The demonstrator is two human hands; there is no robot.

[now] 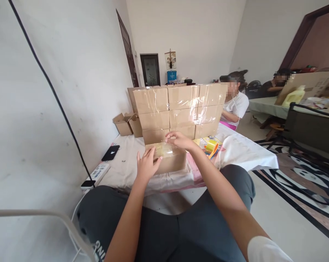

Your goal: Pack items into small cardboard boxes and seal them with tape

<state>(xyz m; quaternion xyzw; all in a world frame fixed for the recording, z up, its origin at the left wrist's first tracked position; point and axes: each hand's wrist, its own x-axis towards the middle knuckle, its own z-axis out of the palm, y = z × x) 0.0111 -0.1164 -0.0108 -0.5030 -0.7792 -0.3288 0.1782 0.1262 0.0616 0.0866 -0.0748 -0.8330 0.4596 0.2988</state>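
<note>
Pale room [186, 36], draped table [127, 153], stacked cartons [183, 98], hands [148, 163] [180, 141] at taped box [172, 165], left spread, right loosely curled, its hold unclear

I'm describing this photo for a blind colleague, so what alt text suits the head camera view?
A left hand rests on a cardboard box, the right hand over clear tape on its top. Behind stands a stack of boxes on a cloth-covered table, with an orange and yellow tape dispenser at right and a person in white beyond.
</note>
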